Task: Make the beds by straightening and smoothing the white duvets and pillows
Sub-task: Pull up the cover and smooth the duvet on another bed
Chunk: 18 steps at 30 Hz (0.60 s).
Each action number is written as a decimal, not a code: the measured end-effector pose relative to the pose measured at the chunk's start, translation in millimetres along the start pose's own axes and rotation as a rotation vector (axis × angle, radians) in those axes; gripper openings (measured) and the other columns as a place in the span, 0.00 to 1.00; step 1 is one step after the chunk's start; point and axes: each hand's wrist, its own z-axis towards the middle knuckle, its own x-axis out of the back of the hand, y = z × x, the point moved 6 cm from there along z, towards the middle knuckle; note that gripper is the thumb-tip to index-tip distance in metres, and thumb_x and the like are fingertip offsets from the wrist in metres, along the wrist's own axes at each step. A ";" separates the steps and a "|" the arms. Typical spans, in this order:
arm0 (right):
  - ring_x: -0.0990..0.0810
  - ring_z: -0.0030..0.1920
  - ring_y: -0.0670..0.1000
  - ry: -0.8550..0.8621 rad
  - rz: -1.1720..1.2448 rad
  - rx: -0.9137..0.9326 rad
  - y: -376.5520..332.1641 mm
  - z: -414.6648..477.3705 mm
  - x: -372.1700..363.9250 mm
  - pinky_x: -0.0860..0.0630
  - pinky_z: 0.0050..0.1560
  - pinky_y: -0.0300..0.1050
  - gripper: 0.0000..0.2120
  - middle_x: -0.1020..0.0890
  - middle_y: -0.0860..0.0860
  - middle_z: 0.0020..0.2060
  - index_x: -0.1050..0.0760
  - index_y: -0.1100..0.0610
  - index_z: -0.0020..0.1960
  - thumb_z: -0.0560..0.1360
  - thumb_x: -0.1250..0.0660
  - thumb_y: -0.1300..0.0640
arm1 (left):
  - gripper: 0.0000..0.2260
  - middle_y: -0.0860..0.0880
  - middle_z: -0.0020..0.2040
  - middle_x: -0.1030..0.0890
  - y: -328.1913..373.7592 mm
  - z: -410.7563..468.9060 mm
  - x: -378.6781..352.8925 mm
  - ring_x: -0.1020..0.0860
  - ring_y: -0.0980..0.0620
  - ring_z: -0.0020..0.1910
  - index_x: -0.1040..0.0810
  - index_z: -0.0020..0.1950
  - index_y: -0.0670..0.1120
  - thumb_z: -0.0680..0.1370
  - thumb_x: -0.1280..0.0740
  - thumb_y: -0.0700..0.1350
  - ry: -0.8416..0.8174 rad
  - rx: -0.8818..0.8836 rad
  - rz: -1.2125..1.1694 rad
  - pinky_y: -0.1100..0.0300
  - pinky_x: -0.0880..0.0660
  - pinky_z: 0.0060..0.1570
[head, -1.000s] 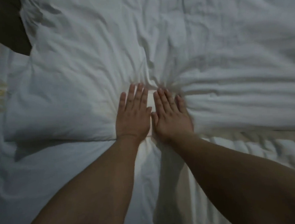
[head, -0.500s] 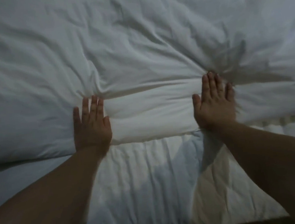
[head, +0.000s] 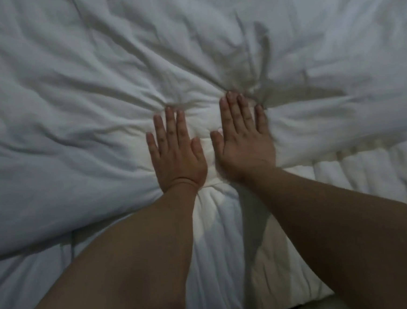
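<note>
Both hands flat on the duvet, side by side at frame centre: left hand (head: 176, 156) and right hand (head: 243, 145), palms down, fingers straight and slightly spread, gripping nothing, just pressing. Thumbs are close but apart. White duvet (head: 83, 95) fills everything from 9 through 12 to 3 o'clock. Its near edge runs under the wrists, leaving the quilted mattress cover (head: 369, 175) exposed from 4 to 6 o'clock. No pillow in view. Fabric is far from smooth: creases fan out of a knot (head: 252, 77) at 12–1 o'clock off the right hand, and long ridges run toward 10 o'clock. My read is that this is mid-smoothing, with plenty left to do. Risks from here: pushing straight toward 12 would ram more cloth into that knot and deepen it, so a sweep outward to 9 and 3 looks safer. Uneven pressure between the two hands could drag the whole duvet, skew the near edge and bare more mattress cover. Hard palm pressure could clump the filling into a dent between the hands. Light is dim, so shallow wrinkles at 2–3 o'clock could easily get missed.
</note>
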 end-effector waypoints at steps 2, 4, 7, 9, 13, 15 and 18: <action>0.56 0.82 0.48 -0.011 -0.054 0.131 22.3 -1.3 13.4 0.58 0.80 0.55 0.32 0.52 0.49 0.83 0.53 0.54 0.84 0.84 0.52 0.41 | 0.30 0.48 0.84 0.49 2.8 0.4 -1.3 0.52 0.46 0.82 0.48 0.83 0.47 0.83 0.46 0.53 -0.013 0.013 0.010 0.41 0.51 0.79; 0.53 0.82 0.48 0.004 -0.115 0.125 78.4 4.5 33.7 0.55 0.81 0.53 0.32 0.49 0.48 0.83 0.51 0.52 0.83 0.84 0.51 0.41 | 0.30 0.47 0.83 0.48 2.7 0.2 1.0 0.51 0.45 0.82 0.47 0.83 0.47 0.82 0.46 0.53 -0.018 0.022 0.017 0.40 0.51 0.78; 0.53 0.82 0.50 0.029 -0.151 -0.093 178.3 14.3 60.1 0.56 0.80 0.56 0.32 0.50 0.49 0.83 0.53 0.53 0.83 0.83 0.51 0.41 | 0.30 0.46 0.83 0.46 4.2 0.9 2.0 0.50 0.44 0.82 0.46 0.83 0.46 0.82 0.45 0.52 0.007 0.008 -0.007 0.40 0.51 0.78; 0.53 0.82 0.51 0.047 -0.134 -0.181 212.8 20.4 63.9 0.56 0.80 0.57 0.33 0.51 0.50 0.83 0.54 0.53 0.83 0.84 0.51 0.41 | 0.30 0.46 0.83 0.46 5.4 2.7 -1.6 0.50 0.44 0.82 0.46 0.83 0.46 0.81 0.44 0.52 0.007 0.027 -0.008 0.40 0.51 0.78; 0.56 0.82 0.50 0.065 -0.106 -0.187 217.0 27.0 48.1 0.58 0.80 0.57 0.33 0.53 0.50 0.83 0.56 0.55 0.83 0.83 0.53 0.41 | 0.30 0.45 0.83 0.48 8.1 1.9 -7.5 0.51 0.43 0.82 0.47 0.83 0.45 0.82 0.47 0.51 0.003 0.024 0.035 0.39 0.51 0.78; 0.56 0.82 0.50 0.056 -0.080 -0.184 219.4 29.9 44.8 0.59 0.80 0.57 0.34 0.54 0.50 0.83 0.56 0.55 0.83 0.83 0.52 0.41 | 0.30 0.45 0.83 0.48 12.1 3.2 -3.8 0.51 0.43 0.82 0.47 0.83 0.45 0.82 0.46 0.51 -0.006 0.019 0.054 0.39 0.50 0.78; 0.56 0.82 0.51 0.037 -0.045 -0.168 224.3 33.7 39.9 0.59 0.80 0.57 0.34 0.55 0.50 0.83 0.57 0.55 0.83 0.83 0.52 0.41 | 0.31 0.43 0.83 0.47 20.9 1.9 8.1 0.49 0.42 0.82 0.47 0.83 0.42 0.81 0.46 0.52 -0.025 0.127 0.099 0.37 0.49 0.77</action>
